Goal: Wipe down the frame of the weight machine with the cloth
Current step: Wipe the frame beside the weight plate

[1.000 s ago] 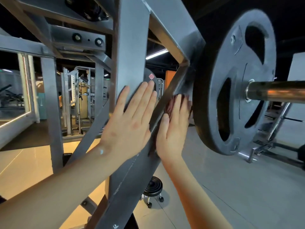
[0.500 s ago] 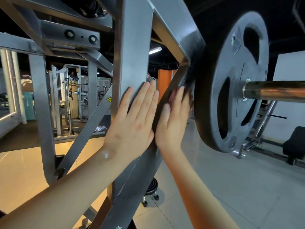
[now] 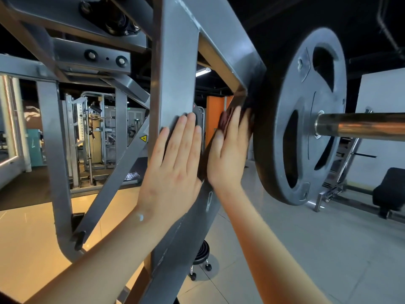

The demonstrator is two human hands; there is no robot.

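Maroon cloth [image 3: 224, 122] lies on frame [image 3: 175, 73] beneath right hand [image 3: 228, 159], beside left hand [image 3: 175, 172].

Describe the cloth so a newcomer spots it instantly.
Find the big weight plate on the right. Just left of it, the right hand presses flat on a slanted frame beam. The cloth is the dark reddish patch under its fingertips, unlike the grey metal around.

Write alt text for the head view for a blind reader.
Two bare hands lie flat on a grey weight-machine frame: the right hand presses a dark cloth against its slanted beam, the left hand rests on its upright. A black weight plate on a steel bar is at right.
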